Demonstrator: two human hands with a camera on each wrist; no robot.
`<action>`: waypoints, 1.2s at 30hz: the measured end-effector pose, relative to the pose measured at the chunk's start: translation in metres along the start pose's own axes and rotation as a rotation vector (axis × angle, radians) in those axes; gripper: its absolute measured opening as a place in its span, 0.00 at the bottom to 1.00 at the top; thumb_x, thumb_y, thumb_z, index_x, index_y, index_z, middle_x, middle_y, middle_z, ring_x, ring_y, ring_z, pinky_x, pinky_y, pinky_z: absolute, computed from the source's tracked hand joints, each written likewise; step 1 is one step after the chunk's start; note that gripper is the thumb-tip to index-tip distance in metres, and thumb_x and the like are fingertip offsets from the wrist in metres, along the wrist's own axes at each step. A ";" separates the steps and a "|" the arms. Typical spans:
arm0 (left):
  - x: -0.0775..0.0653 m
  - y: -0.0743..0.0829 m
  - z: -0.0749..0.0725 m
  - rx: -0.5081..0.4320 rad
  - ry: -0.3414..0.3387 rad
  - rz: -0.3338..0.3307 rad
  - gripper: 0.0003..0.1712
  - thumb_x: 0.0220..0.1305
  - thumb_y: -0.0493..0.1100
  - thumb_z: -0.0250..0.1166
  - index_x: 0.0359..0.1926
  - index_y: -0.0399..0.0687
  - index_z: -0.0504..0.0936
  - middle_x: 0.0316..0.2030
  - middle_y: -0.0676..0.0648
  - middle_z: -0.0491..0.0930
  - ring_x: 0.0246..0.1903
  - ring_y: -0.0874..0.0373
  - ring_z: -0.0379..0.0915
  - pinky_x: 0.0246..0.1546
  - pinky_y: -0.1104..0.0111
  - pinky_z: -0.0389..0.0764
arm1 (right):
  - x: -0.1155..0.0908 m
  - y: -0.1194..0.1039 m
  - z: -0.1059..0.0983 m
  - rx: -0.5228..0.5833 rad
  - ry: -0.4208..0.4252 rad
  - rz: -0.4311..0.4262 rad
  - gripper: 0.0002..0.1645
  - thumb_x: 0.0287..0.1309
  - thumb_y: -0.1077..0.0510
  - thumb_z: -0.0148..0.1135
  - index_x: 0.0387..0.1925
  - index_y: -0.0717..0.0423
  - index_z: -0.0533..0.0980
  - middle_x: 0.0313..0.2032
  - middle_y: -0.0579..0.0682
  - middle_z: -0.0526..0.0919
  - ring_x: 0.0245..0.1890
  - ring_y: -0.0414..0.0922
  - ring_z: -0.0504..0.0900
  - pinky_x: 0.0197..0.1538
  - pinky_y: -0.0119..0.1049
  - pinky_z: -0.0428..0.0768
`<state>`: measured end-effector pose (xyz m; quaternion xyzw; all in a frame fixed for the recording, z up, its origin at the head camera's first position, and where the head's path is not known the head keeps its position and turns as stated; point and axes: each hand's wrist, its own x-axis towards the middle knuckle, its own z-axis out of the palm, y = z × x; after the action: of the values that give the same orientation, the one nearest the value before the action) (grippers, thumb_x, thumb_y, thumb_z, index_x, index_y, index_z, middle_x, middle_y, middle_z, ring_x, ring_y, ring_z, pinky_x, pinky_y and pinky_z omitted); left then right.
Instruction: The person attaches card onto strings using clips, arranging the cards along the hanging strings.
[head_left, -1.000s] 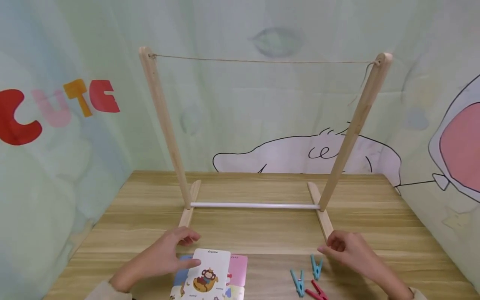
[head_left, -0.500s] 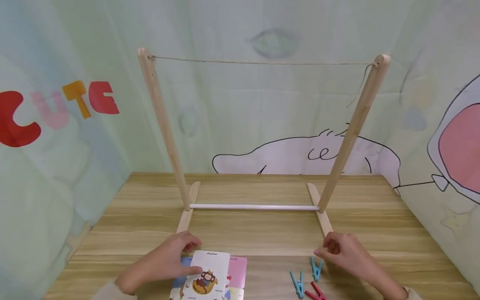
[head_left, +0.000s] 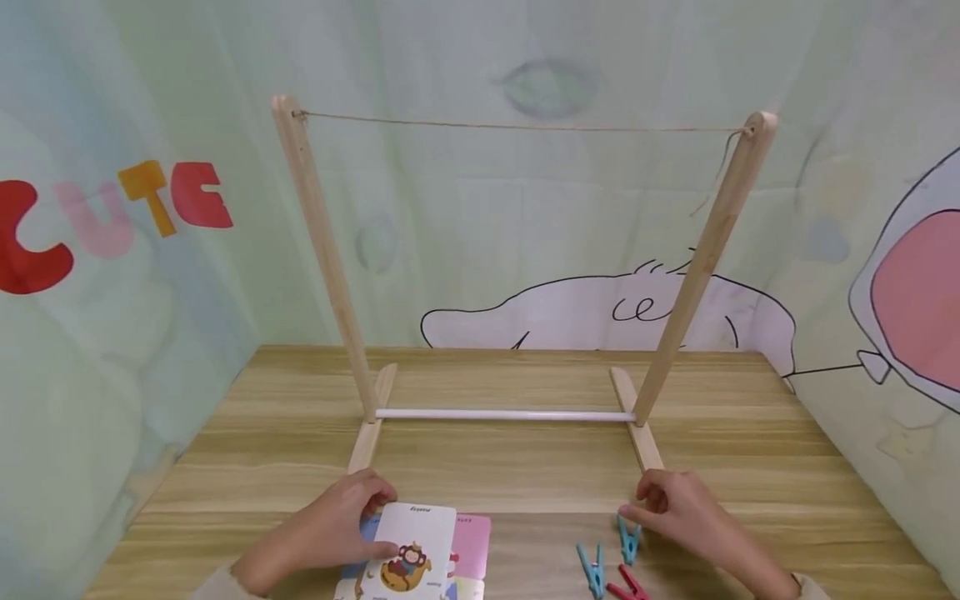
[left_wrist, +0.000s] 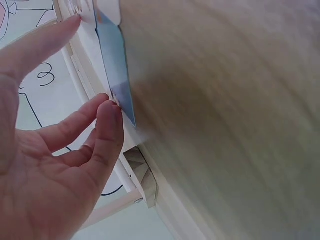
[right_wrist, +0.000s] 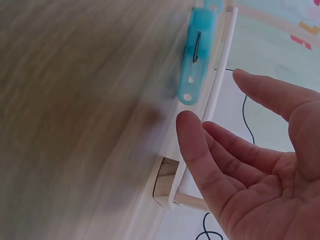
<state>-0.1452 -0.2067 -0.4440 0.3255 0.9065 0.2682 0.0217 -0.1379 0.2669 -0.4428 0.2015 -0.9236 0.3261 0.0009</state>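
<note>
In the head view, a white card with a monkey picture point(head_left: 420, 521) lies on top of several cards, among them a pink card point(head_left: 474, 546). My left hand point(head_left: 337, 521) is at the pile's left side, thumb over the monkey card. The left wrist view shows its loosely bent fingertips right at the edge of a blue card point(left_wrist: 116, 67). My right hand point(head_left: 682, 508) hovers with fingers relaxed beside a teal clothespin point(head_left: 629, 543). That clothespin lies just past the fingertips in the right wrist view. Left of it are another teal clothespin point(head_left: 592, 571) and a red clothespin point(head_left: 628, 585).
Behind the hands stands a wooden rack with a left post point(head_left: 326, 250) and a right post point(head_left: 705, 258). A thin string point(head_left: 517, 127) spans their tops, and a white rod point(head_left: 502, 415) joins them low down. A printed curtain point(head_left: 480, 225) hangs behind the wooden table point(head_left: 525, 475).
My left hand has come down a little, closer over the card pile. The right hand has shifted slightly left toward the nearer teal clothespin. Cards and clothespins lie as before.
</note>
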 end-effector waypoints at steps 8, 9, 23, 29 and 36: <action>0.001 0.000 0.001 -0.011 -0.011 -0.011 0.31 0.49 0.57 0.79 0.45 0.41 0.80 0.36 0.58 0.71 0.35 0.67 0.66 0.34 0.71 0.76 | 0.001 0.003 0.006 -0.006 0.004 -0.030 0.15 0.56 0.50 0.74 0.27 0.53 0.77 0.20 0.35 0.74 0.21 0.29 0.70 0.23 0.29 0.75; 0.001 0.000 0.001 -0.013 -0.014 -0.018 0.31 0.49 0.57 0.80 0.45 0.41 0.80 0.36 0.57 0.71 0.35 0.66 0.67 0.34 0.71 0.76 | 0.001 0.003 0.007 -0.009 0.009 -0.038 0.15 0.56 0.50 0.74 0.26 0.53 0.77 0.20 0.35 0.74 0.21 0.29 0.70 0.23 0.29 0.75; 0.004 0.001 0.000 -0.041 -0.035 -0.046 0.30 0.47 0.56 0.81 0.44 0.42 0.80 0.36 0.57 0.71 0.35 0.65 0.67 0.35 0.71 0.77 | 0.002 0.005 0.009 -0.003 0.012 -0.032 0.16 0.56 0.50 0.74 0.26 0.52 0.76 0.20 0.34 0.73 0.21 0.29 0.69 0.22 0.28 0.74; 0.003 0.001 0.000 -0.048 -0.039 -0.046 0.30 0.48 0.56 0.80 0.45 0.42 0.80 0.35 0.56 0.68 0.35 0.65 0.66 0.34 0.72 0.76 | 0.002 0.004 0.009 -0.008 0.012 -0.035 0.16 0.55 0.50 0.74 0.25 0.52 0.76 0.19 0.35 0.73 0.20 0.29 0.69 0.22 0.28 0.73; 0.004 0.001 0.000 -0.065 -0.035 -0.038 0.30 0.48 0.55 0.81 0.44 0.42 0.80 0.36 0.56 0.67 0.34 0.66 0.64 0.33 0.74 0.75 | 0.001 0.005 0.010 -0.015 0.004 -0.010 0.16 0.56 0.49 0.74 0.25 0.52 0.76 0.19 0.35 0.73 0.20 0.30 0.69 0.22 0.28 0.73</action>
<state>-0.1476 -0.2040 -0.4430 0.3121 0.9028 0.2911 0.0532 -0.1397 0.2638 -0.4528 0.2054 -0.9251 0.3195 0.0061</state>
